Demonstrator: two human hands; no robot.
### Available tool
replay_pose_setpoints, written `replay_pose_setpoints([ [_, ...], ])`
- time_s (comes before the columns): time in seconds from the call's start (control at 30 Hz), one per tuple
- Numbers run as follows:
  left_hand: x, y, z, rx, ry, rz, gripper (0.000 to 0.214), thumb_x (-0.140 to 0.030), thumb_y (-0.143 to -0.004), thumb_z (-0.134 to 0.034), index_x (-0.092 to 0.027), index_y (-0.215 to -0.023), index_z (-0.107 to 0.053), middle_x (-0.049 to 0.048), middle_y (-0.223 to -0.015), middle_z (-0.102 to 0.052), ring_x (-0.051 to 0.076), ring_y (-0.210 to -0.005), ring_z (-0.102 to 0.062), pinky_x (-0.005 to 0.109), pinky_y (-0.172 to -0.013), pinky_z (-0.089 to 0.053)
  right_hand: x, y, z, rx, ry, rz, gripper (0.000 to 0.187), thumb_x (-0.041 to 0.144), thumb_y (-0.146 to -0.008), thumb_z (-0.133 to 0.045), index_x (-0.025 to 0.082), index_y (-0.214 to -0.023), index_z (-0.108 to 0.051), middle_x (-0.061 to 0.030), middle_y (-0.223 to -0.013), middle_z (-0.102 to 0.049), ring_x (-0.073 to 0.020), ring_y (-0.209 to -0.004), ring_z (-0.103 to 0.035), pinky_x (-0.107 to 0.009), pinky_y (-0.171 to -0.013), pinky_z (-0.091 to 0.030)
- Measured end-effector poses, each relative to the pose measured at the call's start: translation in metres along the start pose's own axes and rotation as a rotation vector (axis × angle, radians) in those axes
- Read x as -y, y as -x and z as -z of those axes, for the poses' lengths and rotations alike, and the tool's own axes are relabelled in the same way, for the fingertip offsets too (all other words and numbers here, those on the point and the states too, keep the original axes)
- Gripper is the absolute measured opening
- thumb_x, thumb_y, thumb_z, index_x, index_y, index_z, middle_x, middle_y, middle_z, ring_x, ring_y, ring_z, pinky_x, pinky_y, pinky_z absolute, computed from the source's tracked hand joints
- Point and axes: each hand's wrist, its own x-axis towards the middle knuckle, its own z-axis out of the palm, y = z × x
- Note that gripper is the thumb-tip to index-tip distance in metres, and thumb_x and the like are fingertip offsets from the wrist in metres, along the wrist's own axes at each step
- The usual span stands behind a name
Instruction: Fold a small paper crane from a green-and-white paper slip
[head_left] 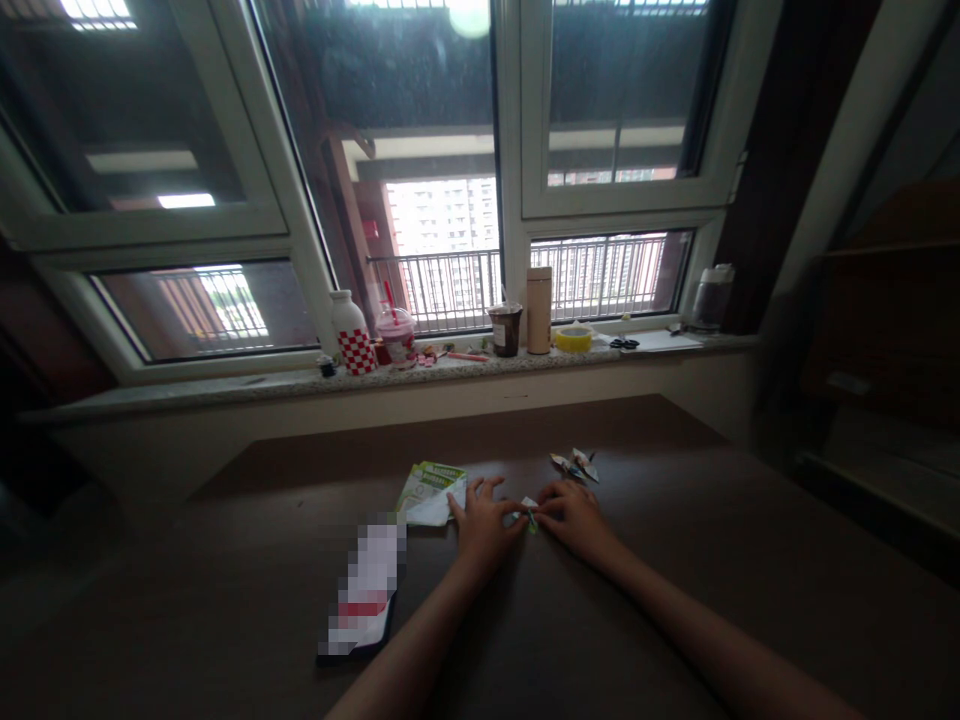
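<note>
Paper piece point(532, 519), small, folded, white (green near its lower tip)

Beyond the brown table point(247, 560) runs a low pale wall point(615, 378) topped by a speckled stone sill point(457, 370). Above that, facing the table, white-framed windows point(510, 120) let in daylight, showing a railing point(457, 268) and tall buildings point(442, 215). Brown furniture point(892, 320) stands in shadow to the table's right.

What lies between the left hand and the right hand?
In the head view, a small folded paper piece lies between the left hand and the right hand, and both touch it.
</note>
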Motion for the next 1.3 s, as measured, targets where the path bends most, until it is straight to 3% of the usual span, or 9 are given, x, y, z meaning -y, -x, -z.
replay_pose_setpoints([
  [0.63,-0.0018,0.0002,0.0032,0.025,0.018,0.026,0.015,-0.041,-0.079,-0.072,-0.041,-0.093,-0.077,0.0007,-0.143,-0.052,0.034,-0.14,-0.032,0.076,-0.11,-0.005,0.0016,0.0012,0.0018,-0.004,0.019,0.014,0.019,0.036,-0.089,-0.061,0.033,-0.09,-0.079,-0.0015,-0.106,-0.07,-0.0238,-0.11,-0.056,-0.041,-0.099,-0.034],
  [0.93,-0.0021,0.0005,0.0031,0.022,-0.002,0.004,0.019,-0.039,-0.08,-0.072,-0.046,-0.097,-0.076,-0.0007,-0.143,-0.051,0.034,-0.139,-0.032,0.076,-0.11,-0.007,-0.0012,0.0013,-0.0006,-0.002,0.004,0.011,0.019,0.036,-0.089,-0.06,0.032,-0.089,-0.079,-0.0023,-0.108,-0.069,-0.0234,-0.11,-0.055,-0.04,-0.1,-0.035],
  [1.3,0.0001,0.0014,0.0043,-0.016,-0.148,-0.158,0.019,-0.044,-0.086,-0.065,-0.048,-0.103,-0.074,-0.0013,-0.144,-0.053,0.033,-0.136,-0.037,0.077,-0.111,-0.001,-0.0029,0.0001,-0.0028,-0.008,-0.036,-0.012,0.017,0.035,-0.088,-0.062,0.029,-0.089,-0.078,-0.0026,-0.108,-0.069,-0.0238,-0.113,-0.056,-0.041,-0.1,-0.034],
])
